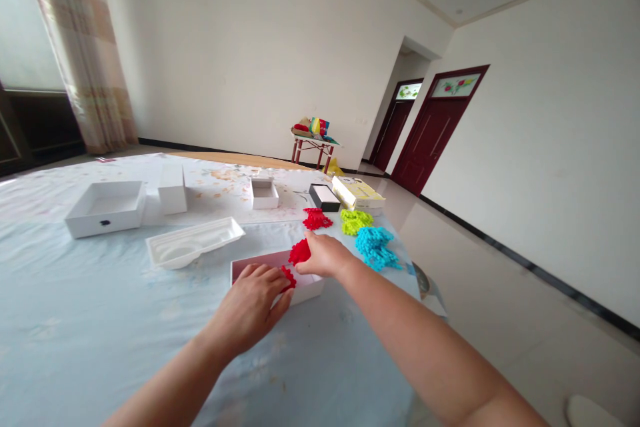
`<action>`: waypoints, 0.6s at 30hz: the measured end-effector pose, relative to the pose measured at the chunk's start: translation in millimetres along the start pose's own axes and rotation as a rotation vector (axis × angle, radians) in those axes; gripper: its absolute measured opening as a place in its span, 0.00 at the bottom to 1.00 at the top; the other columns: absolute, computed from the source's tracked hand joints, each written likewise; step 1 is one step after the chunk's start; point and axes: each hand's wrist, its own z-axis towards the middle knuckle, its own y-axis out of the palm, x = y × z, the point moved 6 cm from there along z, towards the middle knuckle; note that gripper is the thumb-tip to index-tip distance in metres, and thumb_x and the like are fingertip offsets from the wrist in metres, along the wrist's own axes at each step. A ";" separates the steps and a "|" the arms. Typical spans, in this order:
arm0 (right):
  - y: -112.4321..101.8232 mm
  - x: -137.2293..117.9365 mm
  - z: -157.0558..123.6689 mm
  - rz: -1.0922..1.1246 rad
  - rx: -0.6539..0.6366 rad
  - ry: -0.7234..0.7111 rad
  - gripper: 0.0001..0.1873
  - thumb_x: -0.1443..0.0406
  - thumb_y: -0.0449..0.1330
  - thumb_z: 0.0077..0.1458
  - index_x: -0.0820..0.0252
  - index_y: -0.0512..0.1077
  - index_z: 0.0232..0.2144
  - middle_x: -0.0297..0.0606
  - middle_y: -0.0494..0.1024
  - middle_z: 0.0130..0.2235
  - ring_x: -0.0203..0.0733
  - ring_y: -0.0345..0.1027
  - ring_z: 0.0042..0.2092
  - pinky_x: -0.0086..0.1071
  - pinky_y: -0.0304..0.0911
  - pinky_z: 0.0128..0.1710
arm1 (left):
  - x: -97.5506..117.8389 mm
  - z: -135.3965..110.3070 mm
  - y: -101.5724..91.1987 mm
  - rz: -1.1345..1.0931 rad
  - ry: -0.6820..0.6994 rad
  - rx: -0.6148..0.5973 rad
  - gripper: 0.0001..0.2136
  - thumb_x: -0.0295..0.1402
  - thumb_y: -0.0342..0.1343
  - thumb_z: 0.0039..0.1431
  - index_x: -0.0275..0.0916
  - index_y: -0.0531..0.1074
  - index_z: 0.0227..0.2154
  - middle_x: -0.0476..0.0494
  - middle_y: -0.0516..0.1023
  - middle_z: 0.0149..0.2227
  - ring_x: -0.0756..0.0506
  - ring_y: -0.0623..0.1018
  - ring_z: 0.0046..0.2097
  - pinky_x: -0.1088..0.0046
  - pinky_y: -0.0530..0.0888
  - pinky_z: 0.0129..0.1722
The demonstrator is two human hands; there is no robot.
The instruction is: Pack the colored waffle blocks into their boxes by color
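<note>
A shallow white box (310, 289) lies on the pale blue tablecloth (75, 320) in front of me. My left hand (250, 307) rests over its near side, fingers curled on a small red piece (288, 275). My right hand (325, 255) reaches over the box's far right corner and pinches a red plastic cluster (299, 251). Just beyond lie another red pile (315, 219), a yellow-green pile (356, 221) and a blue pile (376, 247) of similar pieces.
A white moulded tray (195, 242) lies left of the box. Farther back stand a large open white box (105, 207), a white lid (172, 188), a small white box (264, 193), a black box (324, 197) and a yellow box (357, 192). The table's right edge drops to tiled floor.
</note>
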 end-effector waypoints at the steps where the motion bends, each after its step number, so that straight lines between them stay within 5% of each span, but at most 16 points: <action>1: -0.2 -1.8 0.0 -0.013 0.001 0.003 0.30 0.52 0.58 0.38 0.60 0.63 0.42 0.44 0.75 0.39 0.50 0.68 0.41 0.35 0.60 0.35 | -0.3 -0.1 0.0 0.001 -0.002 -0.003 0.16 0.38 0.41 0.60 0.44 0.74 0.35 0.44 0.77 0.32 0.45 0.73 0.38 0.66 0.64 0.42; 8: 8.2 -10.9 5.4 -0.112 -0.007 0.015 0.30 0.51 0.59 0.37 0.60 0.63 0.42 0.46 0.75 0.40 0.54 0.67 0.44 0.49 0.54 0.44 | -0.2 -0.9 0.5 -0.010 -0.013 0.000 0.16 0.38 0.41 0.59 0.44 0.74 0.32 0.44 0.76 0.31 0.45 0.73 0.37 0.66 0.65 0.41; 18: 12.6 -18.7 17.4 -0.210 -0.102 -0.039 0.35 0.50 0.60 0.35 0.64 0.64 0.45 0.49 0.76 0.38 0.54 0.69 0.42 0.48 0.52 0.47 | -1.0 -2.5 0.0 0.020 -0.027 -0.007 0.15 0.37 0.41 0.59 0.43 0.73 0.29 0.45 0.75 0.30 0.45 0.73 0.37 0.67 0.65 0.39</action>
